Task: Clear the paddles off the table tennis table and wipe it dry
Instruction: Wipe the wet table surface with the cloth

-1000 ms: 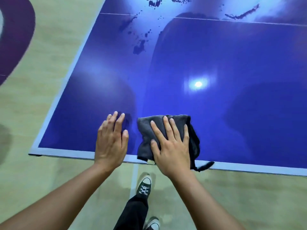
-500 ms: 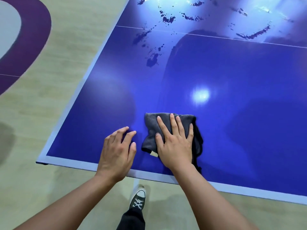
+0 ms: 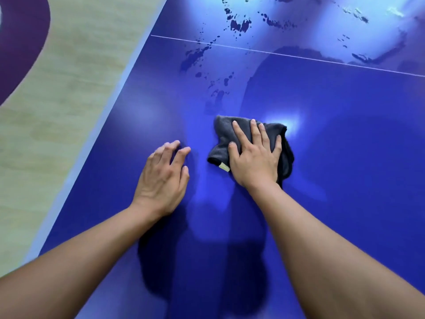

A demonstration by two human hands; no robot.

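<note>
A folded dark grey cloth (image 3: 223,132) lies on the glossy blue table tennis table (image 3: 345,157). My right hand (image 3: 254,155) presses flat on the cloth with straight, spread fingers. My left hand (image 3: 164,176) rests on the bare table to the left of the cloth, fingers lightly bent, holding nothing. Dark water puddles and drops (image 3: 195,56) sit on the table beyond the cloth, around the thin white centre line (image 3: 299,56). No paddle is in view.
The table's pale left edge stripe (image 3: 110,107) runs diagonally from top to lower left. Beyond it is light wooden floor (image 3: 57,88) with a purple curved marking (image 3: 20,42). More wet streaks (image 3: 372,57) lie at the far right.
My right hand has pushed the cloth forward, away from the near edge toward the puddles. My left hand has slid forward beside it. The near edge and my shoe have dropped out of view.
</note>
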